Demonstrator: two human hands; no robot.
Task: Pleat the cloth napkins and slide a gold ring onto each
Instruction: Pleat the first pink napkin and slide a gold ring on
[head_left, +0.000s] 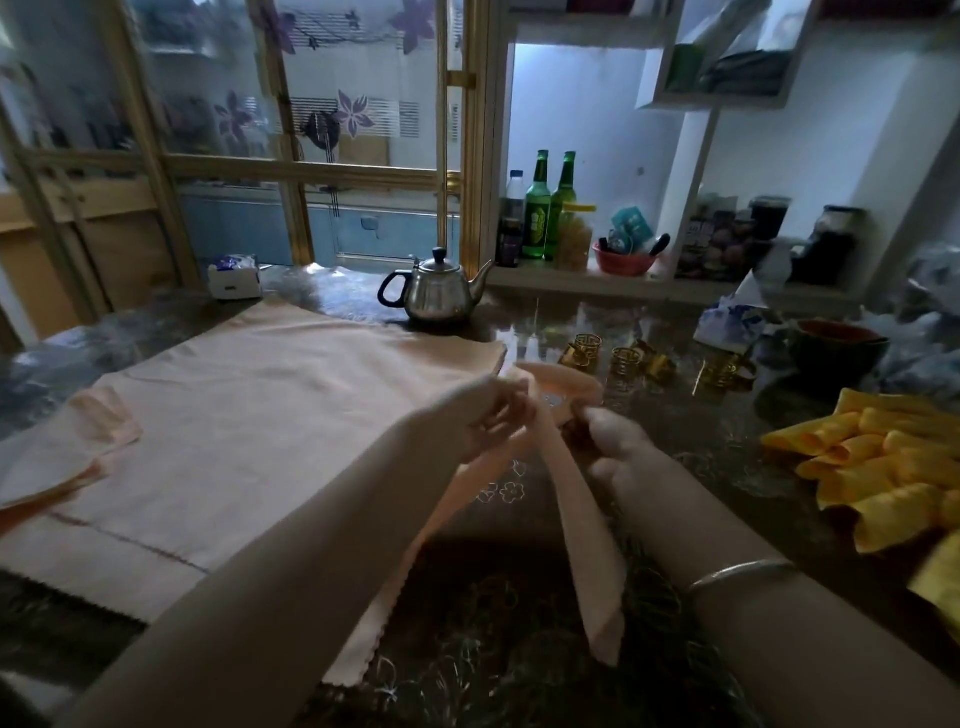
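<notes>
Two grips close on one pleated peach napkin (587, 545). The left hand (493, 415) pinches the gathered strip near its middle and the right hand (610, 447) curls round it just beside. Tails hang toward 6 o'clock and a loop rises toward 12. Pleating looks finished for this one, so ringing seems next, which calls for one hand to let go and fetch a ring. Gold rings (626, 358) lie on the worktop (545, 317) at 1 o'clock, yellow napkins (883, 467) at 3, and flat peach cloths (260, 415) at 9.
</notes>
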